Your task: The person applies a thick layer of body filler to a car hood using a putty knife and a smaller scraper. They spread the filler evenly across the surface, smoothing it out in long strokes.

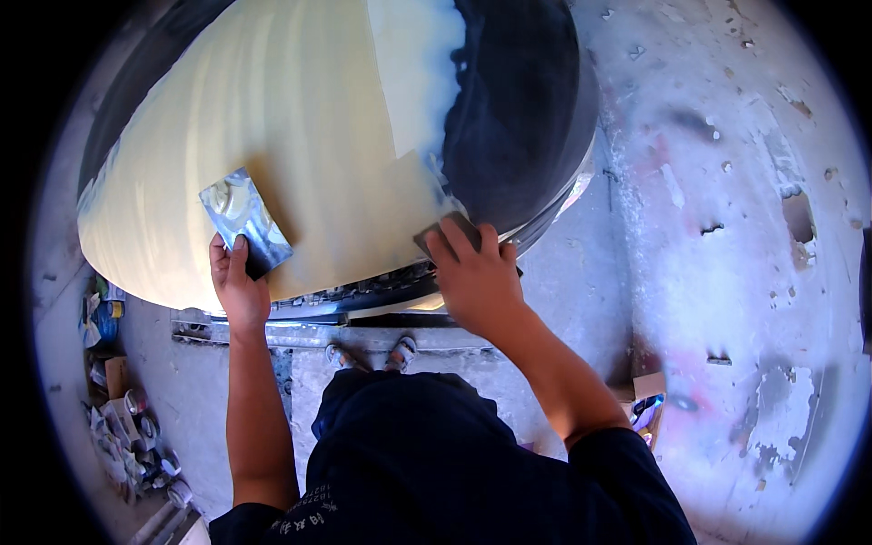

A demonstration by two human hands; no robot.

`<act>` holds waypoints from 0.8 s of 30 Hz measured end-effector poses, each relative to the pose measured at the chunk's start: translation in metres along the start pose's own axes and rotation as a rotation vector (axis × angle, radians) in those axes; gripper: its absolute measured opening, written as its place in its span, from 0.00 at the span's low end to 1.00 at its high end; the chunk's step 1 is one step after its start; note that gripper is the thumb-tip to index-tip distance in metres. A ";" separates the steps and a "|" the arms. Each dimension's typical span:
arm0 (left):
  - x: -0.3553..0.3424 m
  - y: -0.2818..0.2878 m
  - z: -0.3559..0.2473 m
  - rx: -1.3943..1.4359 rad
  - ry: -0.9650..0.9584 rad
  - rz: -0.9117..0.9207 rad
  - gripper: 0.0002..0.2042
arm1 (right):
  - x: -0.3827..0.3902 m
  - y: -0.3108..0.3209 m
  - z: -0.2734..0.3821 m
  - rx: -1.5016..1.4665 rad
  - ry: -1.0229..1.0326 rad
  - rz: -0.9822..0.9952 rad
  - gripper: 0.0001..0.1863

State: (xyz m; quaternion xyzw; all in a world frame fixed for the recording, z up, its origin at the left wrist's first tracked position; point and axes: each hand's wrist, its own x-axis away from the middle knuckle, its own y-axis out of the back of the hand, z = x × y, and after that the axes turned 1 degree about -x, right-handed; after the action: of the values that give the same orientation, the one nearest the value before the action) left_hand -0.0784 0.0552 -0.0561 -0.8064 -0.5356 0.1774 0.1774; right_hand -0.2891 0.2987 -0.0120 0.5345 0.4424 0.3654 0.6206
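Observation:
A car hood (291, 127) spreads out in front of me, coated in streaky cream-yellow body filler, with dark paint (518, 109) on its right side. Over the coated area, my left hand (242, 283) grips a flat rectangular metal plate (238, 205) by its lower end, thumb on top. A smear of pale filler lies on the plate's upper part. Down at the coating's lower right edge, my right hand (477, 277) presses a dark flat spreader (438, 238) to the surface. The fingers cover much of that spreader.
A worn wall (727, 182) with peeling patches rises on the right. Cans, paper and other clutter (127, 436) lie at the lower left. An opened cardboard box (648, 391) stands by the wall. My feet (400, 352) are close to the car's front edge.

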 end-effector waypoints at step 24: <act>0.045 -0.018 -0.014 0.126 0.102 -0.010 0.11 | -0.121 0.049 -0.026 -0.020 -0.048 0.095 0.25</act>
State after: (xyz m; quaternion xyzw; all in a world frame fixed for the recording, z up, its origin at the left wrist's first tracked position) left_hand -0.0698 0.1017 -0.0402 -0.7990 -0.5175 0.1687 0.2557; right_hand -0.3534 0.2034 0.0544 0.5573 0.3977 0.3859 0.6183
